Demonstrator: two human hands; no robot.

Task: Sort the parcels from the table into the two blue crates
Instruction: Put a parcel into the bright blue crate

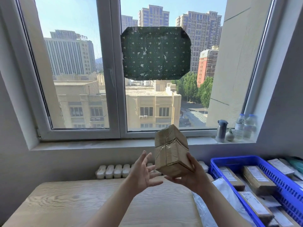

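Observation:
A brown taped cardboard parcel (171, 149) is held up in the air in front of the window sill, tilted on end. My right hand (191, 175) grips it from below and from the right, thumb on its right face. My left hand (144, 171) is just left of the parcel with fingers spread and straight, not touching it. A blue crate (282, 177) stands at the right, holding several brown boxes with white labels. Only this one crate shows.
A light wooden table (82, 203) lies below my arms. White plastic mailers (224, 190) lie between the table and the crate. A white radiator (114, 171) sits under the sill. A flask (221, 131) and water bottles (244, 126) stand on the sill at right.

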